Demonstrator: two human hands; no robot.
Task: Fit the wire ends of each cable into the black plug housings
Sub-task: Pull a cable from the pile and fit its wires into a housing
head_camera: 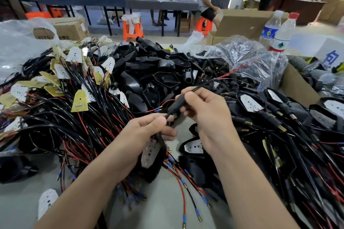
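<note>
My right hand [204,109] grips a long black plug housing [176,106] at the middle of the view, with a black and red cable [219,77] running out of its far end toward the upper right. My left hand [147,130] pinches the cable at the housing's near end, and a black lamp shell with a white LED board [151,151] hangs below that hand. A heap of loose black housings [156,72] lies behind my hands. Cables with LED boards [74,87] are piled at the left.
Assembled lamp shells with cables [279,115] cover the right side. Two water bottles [279,31] and clear plastic bags [242,55] stand at the back right beside a cardboard box [296,83]. Loose red and black wires [184,197] lie on the grey table [167,201]. People stand by far tables.
</note>
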